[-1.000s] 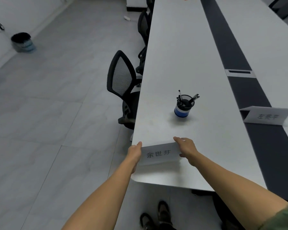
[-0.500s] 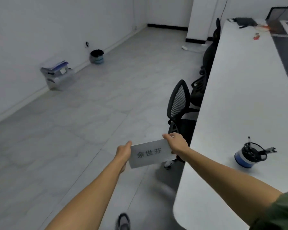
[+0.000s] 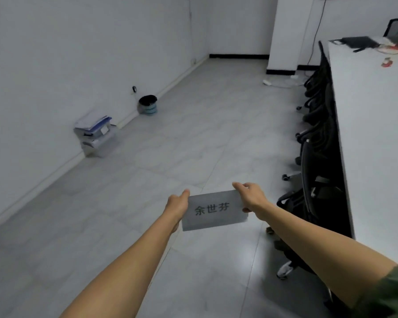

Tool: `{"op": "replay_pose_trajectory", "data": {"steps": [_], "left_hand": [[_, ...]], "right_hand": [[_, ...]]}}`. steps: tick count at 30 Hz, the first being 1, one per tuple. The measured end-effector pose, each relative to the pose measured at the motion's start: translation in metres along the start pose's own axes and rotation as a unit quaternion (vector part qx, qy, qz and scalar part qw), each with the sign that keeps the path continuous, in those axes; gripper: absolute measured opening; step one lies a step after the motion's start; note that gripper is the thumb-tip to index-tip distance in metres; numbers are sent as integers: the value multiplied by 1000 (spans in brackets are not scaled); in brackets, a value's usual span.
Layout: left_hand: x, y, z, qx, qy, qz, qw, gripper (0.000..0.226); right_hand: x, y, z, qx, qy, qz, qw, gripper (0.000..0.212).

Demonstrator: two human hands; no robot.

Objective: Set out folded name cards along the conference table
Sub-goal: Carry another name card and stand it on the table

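A white folded name card (image 3: 213, 210) with dark printed characters hangs in the air over the floor, left of the conference table (image 3: 375, 143). My left hand (image 3: 177, 207) grips its left edge and my right hand (image 3: 253, 196) grips its right edge, fingers over the top and thumb below. The printed face is toward me. The long white table runs along the right side of the view.
Black mesh office chairs (image 3: 313, 180) line the table's left side. A black waste bin (image 3: 148, 104) and a stack of paper boxes (image 3: 94, 131) stand by the left wall. A laptop (image 3: 356, 42) and small items lie at the table's far end.
Both hands lifted the card off the table's near end and carried it left, off the table and over the floor. The view swung left and up toward the room.
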State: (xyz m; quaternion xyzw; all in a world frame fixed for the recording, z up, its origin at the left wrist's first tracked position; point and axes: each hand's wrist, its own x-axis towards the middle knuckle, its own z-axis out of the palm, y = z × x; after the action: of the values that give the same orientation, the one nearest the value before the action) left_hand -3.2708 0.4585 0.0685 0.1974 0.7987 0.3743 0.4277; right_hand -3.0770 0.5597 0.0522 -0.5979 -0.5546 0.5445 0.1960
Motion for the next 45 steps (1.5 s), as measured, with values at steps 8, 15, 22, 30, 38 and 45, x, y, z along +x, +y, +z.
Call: {"op": "replay_pose_trajectory", "data": {"steps": [8,15,22,30,38,45], "left_hand": [[143,97,25,37,-24,21,999,42],[258,222,74,46,-57,47,996,42],[342,342,157,67,-121,100,985,36],[436,478,302,126,-249,169,945,34],[443,603,472,213,-386,269,856,40],[402,628,634,260,-515,266,773,33]], "right_hand": [[147,-53,0,30,48,8,998,43],[276,-129,-53,48,91,10,995,38],[367,-175,-133,62,177,15,982,39],[484,-191,-245,106,334,61,935,38],[524,-172,-362,225,480,118,839,42],[518,-111,-467,267,589,174,742,37]]}}
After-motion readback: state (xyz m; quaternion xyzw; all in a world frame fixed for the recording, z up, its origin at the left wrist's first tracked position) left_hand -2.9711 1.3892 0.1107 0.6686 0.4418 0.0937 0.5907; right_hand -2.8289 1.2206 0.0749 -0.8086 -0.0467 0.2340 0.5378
